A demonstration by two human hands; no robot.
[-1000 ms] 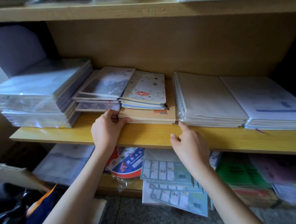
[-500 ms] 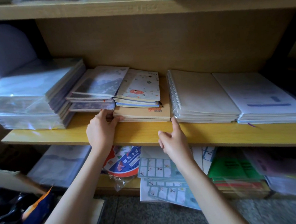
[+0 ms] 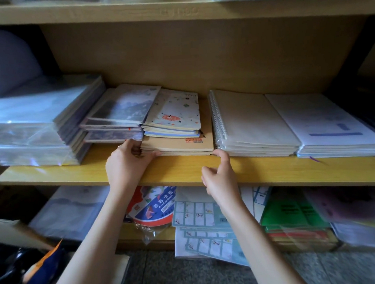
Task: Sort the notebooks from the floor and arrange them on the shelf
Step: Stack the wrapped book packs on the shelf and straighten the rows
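A stack of tan notebooks (image 3: 178, 145) lies on the middle wooden shelf (image 3: 184, 172), with a white patterned notebook pile (image 3: 175, 113) on top. My left hand (image 3: 126, 166) grips the tan stack's near-left corner, thumb along its front edge. My right hand (image 3: 220, 179) is beside the near-right corner; its bent index fingertip touches that corner and the other fingers are curled, holding nothing. Grey-blue notebooks (image 3: 122, 111) sit just left of the tan stack, and spiral notebooks (image 3: 249, 124) just right.
Plastic-wrapped stacks (image 3: 34, 121) fill the shelf's left end, and white notebooks with blue marks (image 3: 329, 120) the right. Below are a round cardboard pack (image 3: 155, 206), sticker sheets (image 3: 199, 227) and green booklets (image 3: 293, 212). An upper shelf board (image 3: 173, 12) hangs overhead. Dark bags (image 3: 18, 275) lie at lower left.
My right index finger has bent and now rests at the tan stack's near-right corner. My left thumb has slid along the stack's front edge. The view shifted slightly.
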